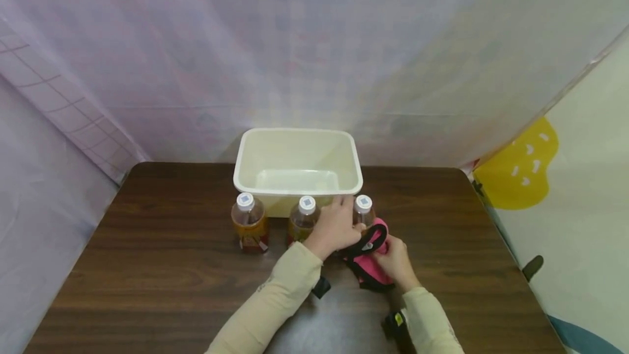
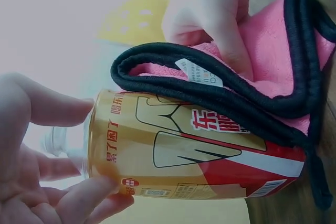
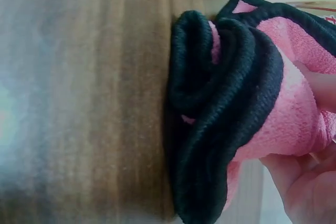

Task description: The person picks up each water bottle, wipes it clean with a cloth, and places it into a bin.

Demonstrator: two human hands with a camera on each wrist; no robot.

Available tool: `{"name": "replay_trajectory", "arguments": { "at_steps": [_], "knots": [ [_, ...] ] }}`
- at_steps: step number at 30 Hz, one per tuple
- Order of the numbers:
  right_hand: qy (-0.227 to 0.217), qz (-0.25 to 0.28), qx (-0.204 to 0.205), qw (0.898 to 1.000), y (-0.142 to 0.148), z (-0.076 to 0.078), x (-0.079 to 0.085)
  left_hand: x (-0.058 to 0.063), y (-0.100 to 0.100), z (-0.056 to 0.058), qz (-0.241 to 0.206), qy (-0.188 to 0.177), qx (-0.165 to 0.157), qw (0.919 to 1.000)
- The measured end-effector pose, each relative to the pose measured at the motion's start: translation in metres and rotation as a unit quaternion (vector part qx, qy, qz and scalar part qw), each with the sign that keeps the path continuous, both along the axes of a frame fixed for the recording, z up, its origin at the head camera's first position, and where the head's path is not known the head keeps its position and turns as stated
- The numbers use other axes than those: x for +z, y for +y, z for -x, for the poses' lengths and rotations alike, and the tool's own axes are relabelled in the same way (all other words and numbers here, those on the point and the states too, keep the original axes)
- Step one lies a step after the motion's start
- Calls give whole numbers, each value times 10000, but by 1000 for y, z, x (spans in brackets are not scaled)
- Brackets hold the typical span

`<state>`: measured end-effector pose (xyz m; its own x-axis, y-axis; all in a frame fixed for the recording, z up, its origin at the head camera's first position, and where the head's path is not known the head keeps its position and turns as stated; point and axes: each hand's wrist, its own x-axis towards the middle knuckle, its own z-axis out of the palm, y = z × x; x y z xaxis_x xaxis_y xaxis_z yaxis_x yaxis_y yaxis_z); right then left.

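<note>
At the right of the row stands an upright drink bottle (image 1: 363, 205) with a white cap and a gold and red label (image 2: 173, 150). My left hand (image 1: 336, 228) grips it around the shoulder, thumb and fingers on opposite sides in the left wrist view. A pink cloth (image 1: 372, 269) with thick black edging lies folded against the bottle's side. My right hand (image 1: 396, 264) holds this cloth, its fingers pressing into the pink folds (image 3: 273, 114) near the tabletop. A small white tag (image 2: 199, 73) shows on the cloth. The bottle's lower part is hidden in the head view.
Two more white-capped bottles, a left one (image 1: 250, 228) and a middle one (image 1: 301, 222), stand in the same row. Behind them a cream plastic bin (image 1: 295, 192) sits near the back edge of the brown wooden table (image 1: 162, 288). Fabric curtains hang behind the table.
</note>
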<state>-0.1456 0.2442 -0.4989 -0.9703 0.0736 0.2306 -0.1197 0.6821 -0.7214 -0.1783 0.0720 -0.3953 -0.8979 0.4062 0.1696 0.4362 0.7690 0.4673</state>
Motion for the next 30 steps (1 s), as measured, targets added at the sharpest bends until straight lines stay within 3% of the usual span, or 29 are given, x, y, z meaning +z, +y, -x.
{"name": "replay_trajectory", "arguments": {
  "at_steps": [6,10,14,17,30],
  "knots": [
    [91,-19,-137,9999,2,-3,2,-4,3,-4,-405,557,35,9976],
    [103,41,-129,9999,4,-7,7,-8,8,-7,-445,870,340,9946],
    [133,23,-101,9999,8,-12,13,-10,13,-10,-380,875,746,9926],
    [69,52,-117,9999,13,-15,18,-11,15,-10,-433,764,875,9923],
    [-14,259,-233,9994,37,-30,55,-5,8,-8,-918,368,289,9947]
  ]
}}
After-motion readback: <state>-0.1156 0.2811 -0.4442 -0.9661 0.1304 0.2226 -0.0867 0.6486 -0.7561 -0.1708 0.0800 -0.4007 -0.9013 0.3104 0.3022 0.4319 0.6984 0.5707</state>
